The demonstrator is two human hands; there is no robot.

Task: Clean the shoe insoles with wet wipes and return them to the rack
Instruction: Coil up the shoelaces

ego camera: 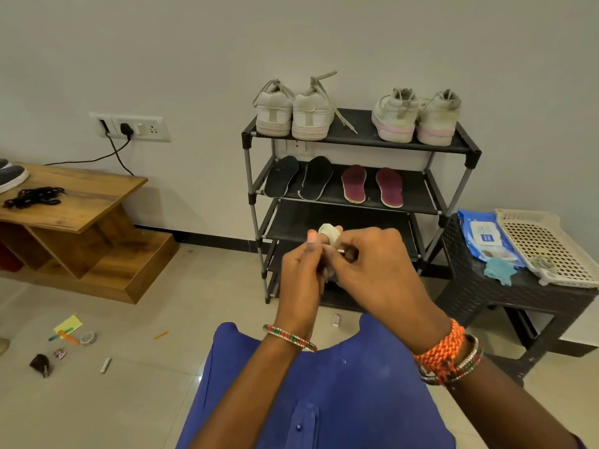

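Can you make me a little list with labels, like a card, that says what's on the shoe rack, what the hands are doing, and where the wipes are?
top shelf: two pairs of white sneakers
second shelf: two black insoles and two maroon insoles, lying flat side by side
left hand: pinching a crumpled whitish wipe
right hand: fingers curled on the same wipe
wipes pack: blue, on the dark stool right of the rack
beside the pack: white basket tray
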